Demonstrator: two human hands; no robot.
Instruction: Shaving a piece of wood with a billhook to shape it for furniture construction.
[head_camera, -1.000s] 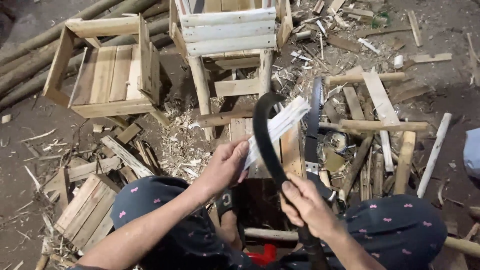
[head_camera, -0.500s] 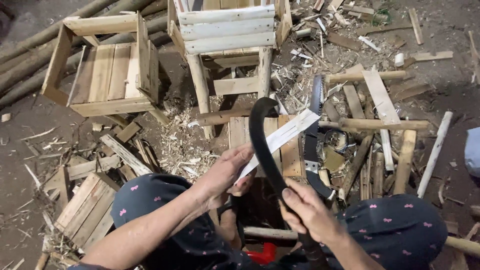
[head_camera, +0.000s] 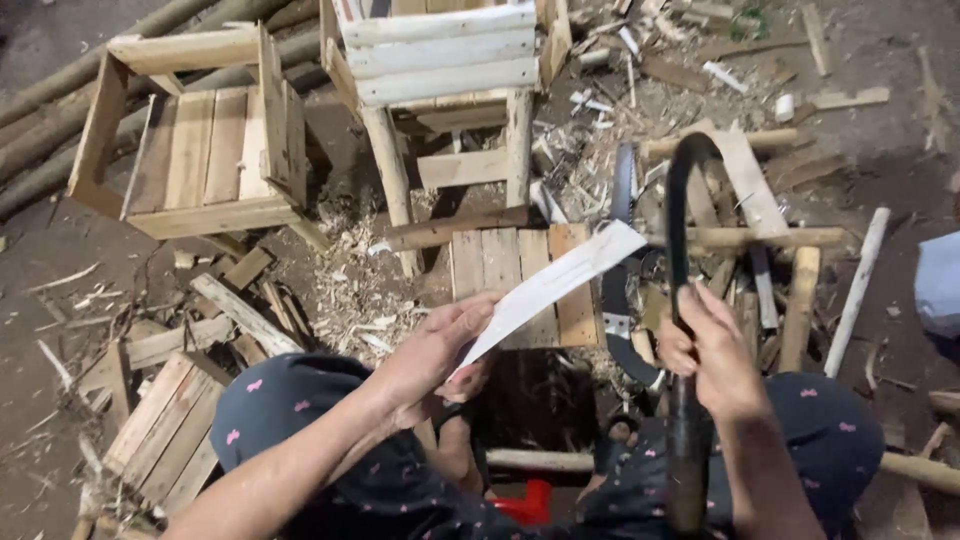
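My left hand (head_camera: 440, 350) grips the near end of a thin pale wooden slat (head_camera: 555, 285) that slants up to the right over a small slatted wooden board (head_camera: 500, 265). My right hand (head_camera: 715, 355) is closed around the shaft of a dark curved blade tool (head_camera: 678, 230), whose hooked tip arcs up above the slat's far end. The tool's handle runs down past my right knee. Both knees, in dark spotted fabric, frame the bottom of the view.
A white-slatted wooden chair frame (head_camera: 440, 60) stands ahead. An open wooden crate (head_camera: 195, 150) lies at the left, another slatted panel (head_camera: 165, 425) at lower left. Wood scraps, sticks and shavings (head_camera: 360, 290) cover the dirt ground. Poles (head_camera: 60, 110) lie at far left.
My right hand has swung the curved tool out to the right, away from the slat. The slat has tilted a little lower in my left hand.
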